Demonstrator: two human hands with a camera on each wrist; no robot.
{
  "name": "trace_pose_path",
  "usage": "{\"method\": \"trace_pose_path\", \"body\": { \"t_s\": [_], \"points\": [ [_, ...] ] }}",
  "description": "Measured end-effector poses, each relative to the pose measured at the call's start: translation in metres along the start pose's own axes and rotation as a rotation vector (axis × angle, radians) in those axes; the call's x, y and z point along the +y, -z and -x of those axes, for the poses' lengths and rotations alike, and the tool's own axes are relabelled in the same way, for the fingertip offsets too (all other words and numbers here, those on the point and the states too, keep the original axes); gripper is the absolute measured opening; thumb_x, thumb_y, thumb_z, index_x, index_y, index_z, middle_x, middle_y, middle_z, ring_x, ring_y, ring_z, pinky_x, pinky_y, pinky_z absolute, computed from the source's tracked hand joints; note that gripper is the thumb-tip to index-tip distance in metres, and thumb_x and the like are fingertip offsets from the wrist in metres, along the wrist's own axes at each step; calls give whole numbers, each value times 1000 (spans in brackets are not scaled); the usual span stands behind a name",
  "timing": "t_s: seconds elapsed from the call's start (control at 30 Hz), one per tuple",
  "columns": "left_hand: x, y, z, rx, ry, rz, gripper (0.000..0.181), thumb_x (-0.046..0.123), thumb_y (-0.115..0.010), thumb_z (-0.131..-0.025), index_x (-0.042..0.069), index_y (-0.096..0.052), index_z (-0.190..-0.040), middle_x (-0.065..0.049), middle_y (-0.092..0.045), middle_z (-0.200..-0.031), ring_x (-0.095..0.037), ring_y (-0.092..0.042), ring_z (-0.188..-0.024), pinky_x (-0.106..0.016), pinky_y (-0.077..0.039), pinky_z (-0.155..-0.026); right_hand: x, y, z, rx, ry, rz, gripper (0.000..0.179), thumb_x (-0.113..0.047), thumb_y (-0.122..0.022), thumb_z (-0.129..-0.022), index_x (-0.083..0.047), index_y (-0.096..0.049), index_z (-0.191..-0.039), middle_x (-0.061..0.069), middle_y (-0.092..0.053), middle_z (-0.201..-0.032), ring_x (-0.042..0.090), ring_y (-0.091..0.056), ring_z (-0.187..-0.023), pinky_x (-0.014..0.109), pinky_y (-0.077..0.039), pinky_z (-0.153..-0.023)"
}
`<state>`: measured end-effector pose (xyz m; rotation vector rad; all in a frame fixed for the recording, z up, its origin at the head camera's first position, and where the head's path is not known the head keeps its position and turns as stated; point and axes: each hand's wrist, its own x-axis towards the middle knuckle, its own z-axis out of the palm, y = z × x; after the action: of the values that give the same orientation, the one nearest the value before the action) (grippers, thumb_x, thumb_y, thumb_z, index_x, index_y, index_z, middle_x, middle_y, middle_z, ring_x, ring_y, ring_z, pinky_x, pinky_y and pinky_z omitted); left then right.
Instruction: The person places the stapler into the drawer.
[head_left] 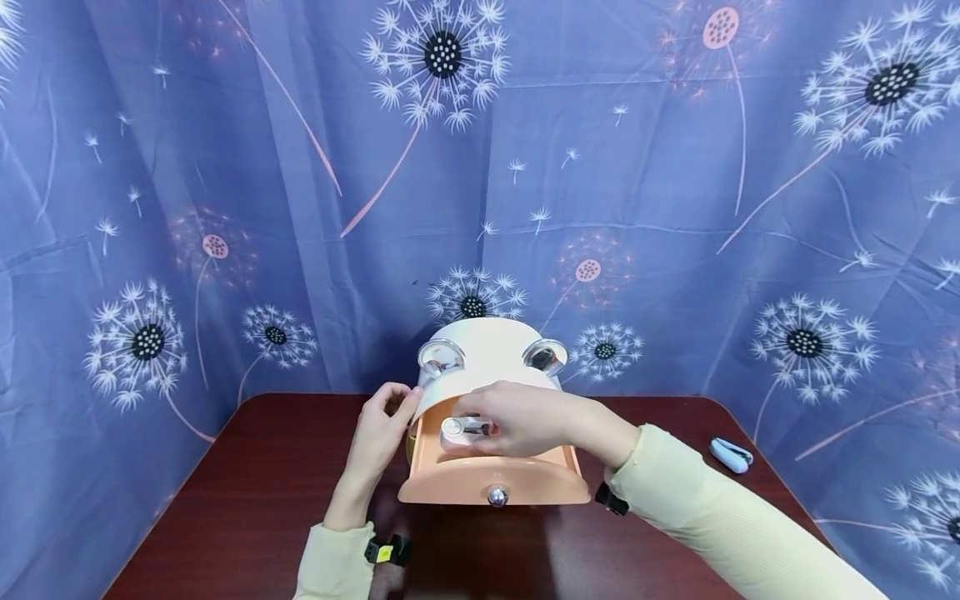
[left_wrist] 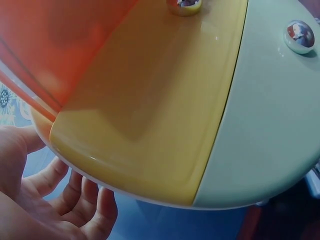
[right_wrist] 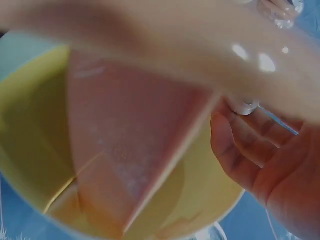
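1. The pale right sleeve (head_left: 720,508) lies nearest the head camera and slants over the lower right of the table (head_left: 262,492).
2. The right hand (head_left: 521,418) reaches into the peach drawer (head_left: 453,485), which stands open toward the person from the white drawer unit (head_left: 491,346).
3. Right grip: thumb and fingers close to the width of a white-and-silver item (head_left: 453,428). They cover much of it, so its full form cannot be told.
4. Item position: inside the drawer, left of centre, behind the front panel. Its visible length runs crosswise, roughly parallel to that panel; the round white end projects left from the grip.
5. The left hand (head_left: 381,427) holds the unit's left edge, thumb at the front rim, fingers bent along the side. It is apart from the item; the right hand is nearer.
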<state>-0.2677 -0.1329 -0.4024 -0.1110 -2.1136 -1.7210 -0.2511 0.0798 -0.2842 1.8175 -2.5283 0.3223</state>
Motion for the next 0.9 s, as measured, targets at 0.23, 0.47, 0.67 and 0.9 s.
{"method": "trace_pose_path", "body": {
  "t_s": [0.23,0.47,0.67,0.9],
  "points": [
    [0,0,1,-2,5,-1,27,39,-63,-78,13,-59,-85,-6,-54,-70,-18,-50,-62,-27,-44,-52,1,-9,-12,-3,33,-55,16,-30,-59,-84,-16,-56,-91,-12,-53,-79,2,-47,-64,14,-37,-61],
    [1,-1,1,-1,-11,-13,26,38,-63,-79,13,-59,-86,-5,-54,-70,-17,-50,-62,-26,-43,-52,5,-17,-16,2,51,-61,19,-29,-59,-84,-15,-57,-97,-10,-55,-85,4,-50,-71,13,-38,-66],
    [0,0,1,-3,-7,-18,25,38,-63,-80,14,-59,-86,-5,-53,-69,-18,-49,-62,-26,-43,-51,6,-23,-17,-12,28,-46,20,-29,-59,-84,-16,-56,-99,-9,-55,-84,6,-48,-72,14,-37,-67],
    [-1,0,-2,-4,-3,-10,27,40,-63,-79,14,-59,-86,-6,-54,-71,-18,-50,-63,-26,-43,-53,6,-22,-15,-19,13,-42,24,-27,-60,-84,-15,-55,-105,-7,-54,-85,7,-48,-73,15,-36,-68]
  ]
}}
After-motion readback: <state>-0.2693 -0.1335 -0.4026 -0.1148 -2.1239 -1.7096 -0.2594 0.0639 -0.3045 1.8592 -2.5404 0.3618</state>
